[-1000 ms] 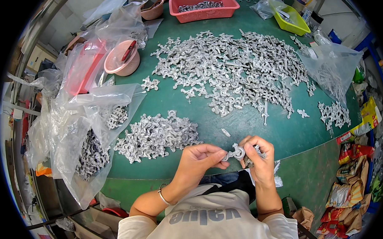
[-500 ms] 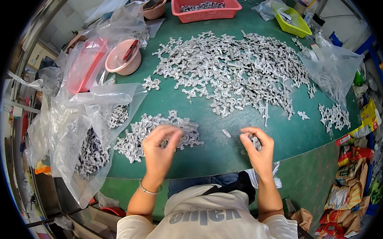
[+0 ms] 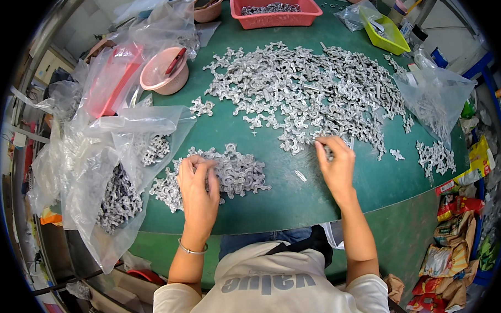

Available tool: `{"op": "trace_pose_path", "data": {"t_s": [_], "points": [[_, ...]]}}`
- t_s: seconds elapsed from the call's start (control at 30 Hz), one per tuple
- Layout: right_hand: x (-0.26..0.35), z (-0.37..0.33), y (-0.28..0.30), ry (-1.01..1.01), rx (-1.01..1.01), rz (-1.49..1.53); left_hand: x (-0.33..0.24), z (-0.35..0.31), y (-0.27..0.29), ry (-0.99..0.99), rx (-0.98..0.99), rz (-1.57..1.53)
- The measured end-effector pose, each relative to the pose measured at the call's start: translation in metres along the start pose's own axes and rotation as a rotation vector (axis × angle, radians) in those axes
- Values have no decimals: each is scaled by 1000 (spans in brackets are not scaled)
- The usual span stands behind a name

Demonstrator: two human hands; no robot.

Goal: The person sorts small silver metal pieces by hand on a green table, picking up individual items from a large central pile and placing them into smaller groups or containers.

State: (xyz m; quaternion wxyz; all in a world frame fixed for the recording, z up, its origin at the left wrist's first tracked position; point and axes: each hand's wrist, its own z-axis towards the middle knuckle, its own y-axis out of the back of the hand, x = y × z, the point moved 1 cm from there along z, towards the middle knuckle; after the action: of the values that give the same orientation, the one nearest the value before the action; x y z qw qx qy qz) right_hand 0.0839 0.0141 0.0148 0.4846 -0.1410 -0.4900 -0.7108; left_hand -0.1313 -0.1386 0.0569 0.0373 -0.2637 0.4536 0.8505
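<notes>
My left hand point(image 3: 199, 185) is over the left side of a smaller pile of grey metal castings point(image 3: 241, 175), its fingers bent and apart, with nothing visible held in them. My right hand point(image 3: 338, 168) is at the near edge of a large spread heap of similar small castings point(image 3: 297, 92). Its fingers are curled round some metal castings point(image 3: 329, 154), partly hidden by the thumb and palm. A single slim metal piece point(image 3: 300, 175) lies on the green table point(image 3: 282, 210) between my hands.
Clear plastic bags point(image 3: 95, 178) with more castings lie at the left. Beyond them stands a pink bowl point(image 3: 164, 84) with a red-handled tool. A red tray point(image 3: 274, 19) and a yellow-green basket point(image 3: 395, 43) stand at the back. Another plastic bag point(image 3: 437, 91) lies at the right.
My right hand has moved away from me to the large heap's near edge, still curled round castings. My left hand has shifted slightly left and lower over the small pile.
</notes>
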Motion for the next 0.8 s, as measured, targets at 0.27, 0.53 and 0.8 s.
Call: {"op": "trace_pose_path", "data": {"t_s": [0.27, 0.53, 0.8], "points": [[33, -33, 34, -824, 211, 1163, -56, -9, -10, -16, 234, -587], [49, -45, 41, -832, 328, 1405, -74, -11, -25, -54, 214, -759], [53, -45, 49, -787, 385, 1427, -72, -13, -28, -107, 177, -684]]}}
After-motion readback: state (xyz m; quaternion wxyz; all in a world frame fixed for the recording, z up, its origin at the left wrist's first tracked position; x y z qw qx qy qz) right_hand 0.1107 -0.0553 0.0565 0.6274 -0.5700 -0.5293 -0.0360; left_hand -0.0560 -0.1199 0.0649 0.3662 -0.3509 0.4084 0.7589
